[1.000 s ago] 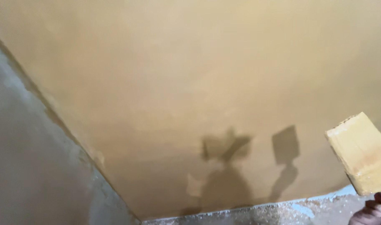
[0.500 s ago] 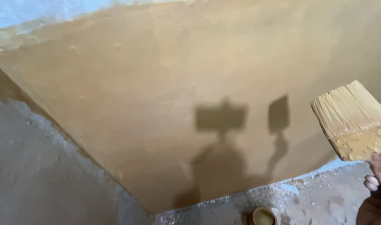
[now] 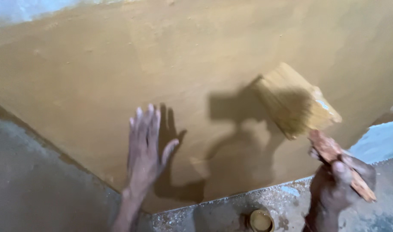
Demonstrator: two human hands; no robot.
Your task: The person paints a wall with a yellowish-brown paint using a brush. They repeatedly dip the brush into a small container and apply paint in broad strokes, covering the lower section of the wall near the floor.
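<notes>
Wide paint-soaked brush coating the ochre-painted wall, mostly covered.
Right hand gripping its handle; left hand pressing open; pale bare patches remaining at edges.

The wall looks like rough plaster under a matt, ochre-yellow coat, slightly uneven and blotchy. Along its top-left edge a pale, bare strip shows. The brush has wide bristles loaded with the same yellow, and a worn wooden handle, reddish and paint-smeared. The floor is grey concrete, gritty and speckled at the wall's foot.
</notes>
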